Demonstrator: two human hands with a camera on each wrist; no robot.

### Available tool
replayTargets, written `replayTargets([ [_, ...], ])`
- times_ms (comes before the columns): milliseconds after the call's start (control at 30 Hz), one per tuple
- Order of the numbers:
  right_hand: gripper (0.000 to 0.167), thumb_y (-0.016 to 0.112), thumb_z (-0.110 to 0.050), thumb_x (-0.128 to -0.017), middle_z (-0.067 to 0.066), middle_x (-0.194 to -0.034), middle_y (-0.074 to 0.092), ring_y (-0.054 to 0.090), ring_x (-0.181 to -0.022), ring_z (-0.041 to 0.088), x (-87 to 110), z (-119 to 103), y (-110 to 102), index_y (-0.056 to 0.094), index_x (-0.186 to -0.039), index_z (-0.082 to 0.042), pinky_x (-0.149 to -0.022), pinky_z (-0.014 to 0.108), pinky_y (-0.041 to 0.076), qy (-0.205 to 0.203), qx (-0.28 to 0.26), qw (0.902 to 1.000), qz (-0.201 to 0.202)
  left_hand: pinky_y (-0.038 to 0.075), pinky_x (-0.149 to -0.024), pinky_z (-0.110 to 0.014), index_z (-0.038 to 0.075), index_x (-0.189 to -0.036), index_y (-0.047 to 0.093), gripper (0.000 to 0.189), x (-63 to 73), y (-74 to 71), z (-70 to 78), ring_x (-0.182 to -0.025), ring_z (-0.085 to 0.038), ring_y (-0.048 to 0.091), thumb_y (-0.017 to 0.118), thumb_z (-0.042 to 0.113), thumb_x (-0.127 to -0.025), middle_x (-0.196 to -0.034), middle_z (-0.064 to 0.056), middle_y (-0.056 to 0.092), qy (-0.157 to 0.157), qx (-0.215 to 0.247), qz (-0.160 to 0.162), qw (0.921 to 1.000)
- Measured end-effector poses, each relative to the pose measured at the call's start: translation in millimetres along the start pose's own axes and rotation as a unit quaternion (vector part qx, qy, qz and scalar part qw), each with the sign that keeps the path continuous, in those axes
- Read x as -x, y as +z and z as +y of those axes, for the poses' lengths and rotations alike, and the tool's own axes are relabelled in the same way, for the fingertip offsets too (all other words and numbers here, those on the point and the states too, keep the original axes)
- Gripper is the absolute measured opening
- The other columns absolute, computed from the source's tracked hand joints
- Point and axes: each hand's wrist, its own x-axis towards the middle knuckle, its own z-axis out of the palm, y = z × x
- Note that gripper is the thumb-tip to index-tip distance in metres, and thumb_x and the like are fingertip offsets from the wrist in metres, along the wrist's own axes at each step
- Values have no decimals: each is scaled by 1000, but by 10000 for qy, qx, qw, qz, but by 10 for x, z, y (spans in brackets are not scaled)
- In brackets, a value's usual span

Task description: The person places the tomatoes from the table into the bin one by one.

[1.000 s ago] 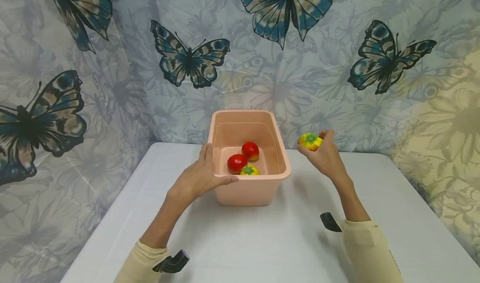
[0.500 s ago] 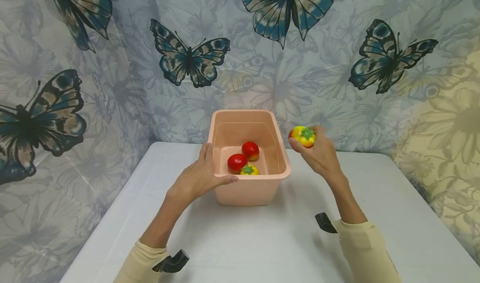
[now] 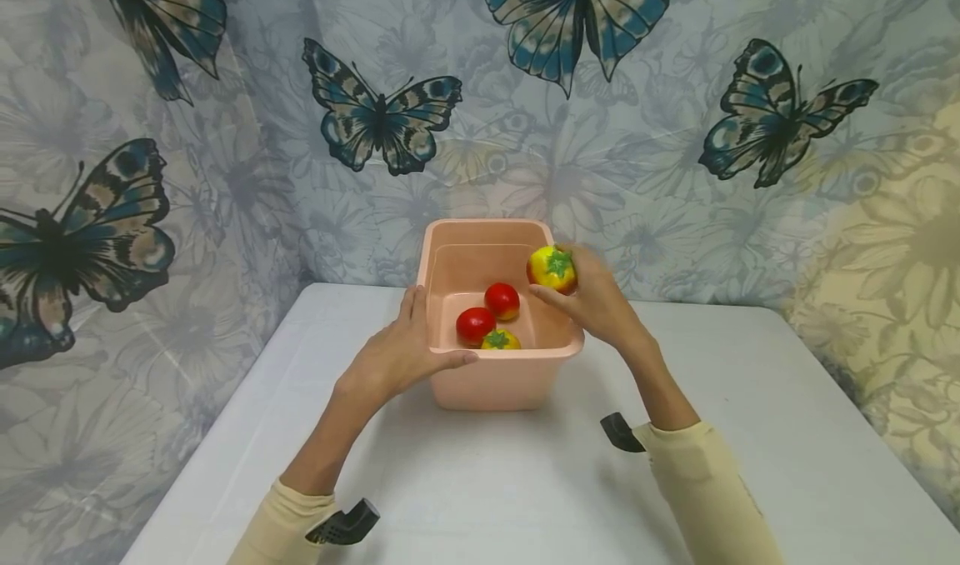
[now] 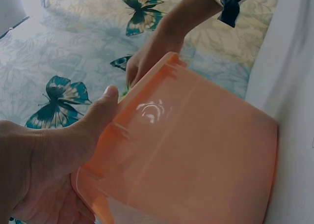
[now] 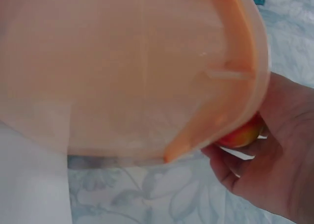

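Note:
A peach-coloured plastic bin (image 3: 487, 386) stands on the table. My left hand (image 3: 393, 352) grips its near left corner, thumb along the front rim and fingers on the left side; the left wrist view shows that thumb (image 4: 100, 111) at the rim. My right hand (image 3: 600, 298) holds a round red-and-yellow fruit (image 3: 551, 268) with a green star-shaped top over the bin's right side. In the right wrist view part of this fruit (image 5: 241, 134) shows behind the rim. Inside lie two red round fruits (image 3: 476, 326) and a yellow one (image 3: 500, 340) with a green top, partly hidden by the front rim.
The white table (image 3: 480, 482) extends around the bin. Behind it hangs a cloth (image 3: 570, 148) printed with flowers and butterflies. Each sleeve (image 3: 697, 473) carries a dark wrist device (image 3: 622, 432).
My right hand has moved left with the fruit, from beside the bin to over its right rim. The left hand and the bin have stayed in place.

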Motion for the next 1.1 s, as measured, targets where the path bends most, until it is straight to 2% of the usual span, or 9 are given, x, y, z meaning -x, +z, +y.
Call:
replayTargets([
  [100, 81, 86, -26, -88, 22, -140, 58, 57, -127, 38, -29, -2, 64, 43, -152, 2, -106, 56, 56, -117, 227, 9996, -132, 62, -95, -51, 9, -167, 7, 134, -2, 8, 8, -118, -36, 66, 70, 84, -75, -169, -13, 23, 4, -10, -9, 10000],
  [300, 84, 86, -27, -87, 28, -141, 58, 54, -131, 46, -19, 12, 121, 43, -153, 3, -109, 63, 50, 15, 635, 9978, -203, 62, -96, -51, 9, -166, 8, 133, 7, 30, 17, -117, -35, 66, 71, 83, -75, -166, -14, 26, 35, 56, -4, 10000],
  [633, 72, 75, -31, -97, 27, -148, 54, 50, -137, 46, 114, 40, 11, 45, -153, 2, -112, 66, 46, 35, 520, 9986, 6, 61, -97, -51, 4, -166, 7, 134, -1, 2, 17, -119, -38, 66, 70, 81, -78, -170, -17, 22, 44, -107, -64, 9999],
  [767, 72, 71, -36, -100, 24, -154, 49, 46, -143, 44, 199, 51, -42, 42, -155, 0, -115, 67, 42, 225, 473, 9986, -81, 61, -97, -51, 6, -166, 7, 133, 0, -3, 19, -119, -37, 66, 70, 81, -77, -169, -16, 23, 33, -93, -99, 9999],
  [867, 73, 67, -41, -102, 22, -158, 45, 42, -146, 43, 257, 72, -83, 38, -158, -4, -116, 70, 40, 352, 529, 9978, -191, 62, -94, -53, 9, -167, 5, 132, -5, -16, 12, -118, -38, 67, 69, 81, -78, -171, -14, 22, -93, -108, -173, 9997],
  [1000, 71, 60, -41, -105, 22, -160, 43, 41, -147, 44, 339, 124, -163, 33, -161, -7, -115, 72, 38, 465, 768, 9955, -299, 61, -89, -56, 13, -168, 1, 125, -31, -77, -36, -121, -40, 66, 58, 85, -83, -170, -14, 29, -179, 87, -254, 9995],
  [1100, 69, 56, -41, -108, 25, -160, 41, 39, -147, 46, 381, 180, -265, 31, -162, -5, -116, 73, 37, 505, 878, 9943, -340, 62, -81, -54, 17, -169, -5, 124, -49, -169, -107, -121, -42, 68, 34, 97, -82, -164, -20, 41, -11, 538, -37, 9985],
])
